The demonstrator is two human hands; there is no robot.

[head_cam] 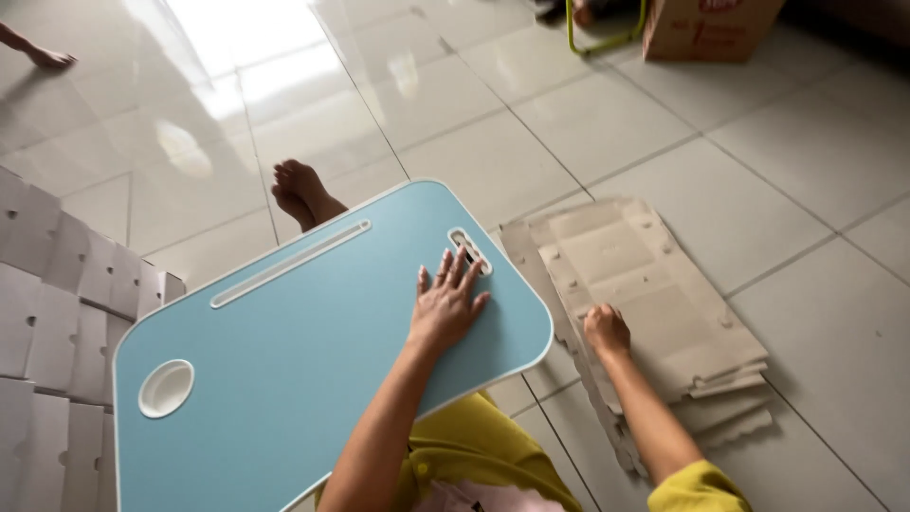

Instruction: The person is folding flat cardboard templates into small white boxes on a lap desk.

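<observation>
A light blue lap desk (313,360) with a white rim lies across my lap. It has a round cup recess (166,388) at its left and a long slot (289,264) near its far edge. My left hand (445,305) rests flat on the desk's right part, fingers spread, fingertips by a small handle cutout (470,250). To the right, a stack of flat brown cardboard sheets (645,284) lies on the floor. My right hand (607,328) sits at the stack's near left edge with its fingers curled on a sheet.
Pale flat cardboard pieces (57,313) are piled at the left. My bare foot (301,192) shows beyond the desk. A brown cardboard box (706,28) and a yellow-green frame (607,33) stand at the top. Another person's limb (33,49) reaches in at the top left. The floor is glossy white tile (569,123).
</observation>
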